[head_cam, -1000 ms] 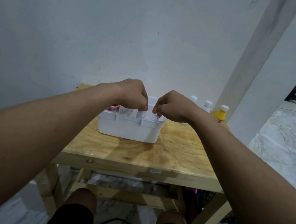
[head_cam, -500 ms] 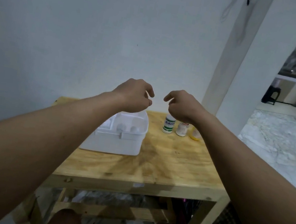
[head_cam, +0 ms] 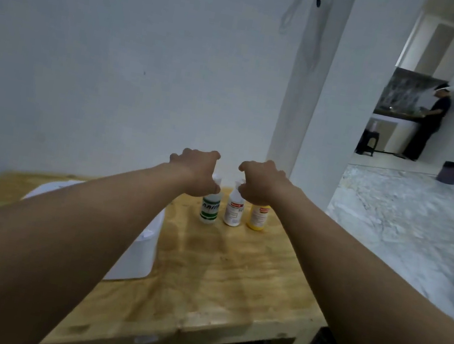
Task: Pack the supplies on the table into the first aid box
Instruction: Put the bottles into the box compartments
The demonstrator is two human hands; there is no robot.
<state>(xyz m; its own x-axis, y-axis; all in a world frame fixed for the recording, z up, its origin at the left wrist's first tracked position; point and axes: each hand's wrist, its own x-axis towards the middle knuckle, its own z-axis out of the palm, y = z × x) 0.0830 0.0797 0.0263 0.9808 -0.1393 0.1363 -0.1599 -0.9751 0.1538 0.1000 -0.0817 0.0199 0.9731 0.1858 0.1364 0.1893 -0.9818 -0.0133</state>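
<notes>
Both hands are over a row of three upright bottles at the far side of the desk [head_cam: 218,277]. The left hand [head_cam: 197,173], fingers curled downward, covers the top of the green-labelled bottle [head_cam: 209,210]. The right hand [head_cam: 263,182], likewise curled, hides the tops of the white bottle [head_cam: 233,213] and the yellow bottle [head_cam: 256,218]. Whether either hand grasps or only hovers cannot be told.

Risk, as judged: the bottles stand just beside one another, so lifting one by its cap could tip a neighbour. Tall and narrow, they would topple readily.

Containers: the white first aid box [head_cam: 138,253] sits at the desk's left, apart from the bottles. The left forearm hides its interior, so its contents cannot be determined. The bottles' fill levels are not legible
</notes>
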